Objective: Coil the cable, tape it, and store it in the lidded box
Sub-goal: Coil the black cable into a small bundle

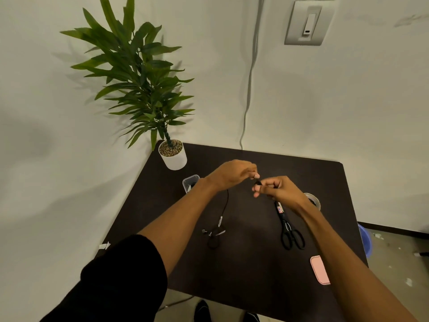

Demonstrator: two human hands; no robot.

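Both hands are up over the worktop [250, 270] with their fingers pinching together on one end of the cable [225, 205], right where the two hands are meeting. The left hand [229, 174] is closing thumb and fingertips on it from above, and the right hand [276, 189] is nipping the same little black end from the other side, other fingers curled in. From the left hand the cable is hanging down in a thin line and ending in a loose tangle lying on the worktop, with a couple of pale tags on it.

Scissors [290, 226] are lying just right of that tangle, blades pointing away toward the right wrist. The tape roll [313, 201] is sitting behind the right wrist, partly hidden. The clear box [190, 182] is peeking out behind the left forearm, can't tell if the lid's on. A potted plant [173, 154] is sitting in the far left corner, and a pink case [319, 269] is lying near the right edge, half under the right arm.
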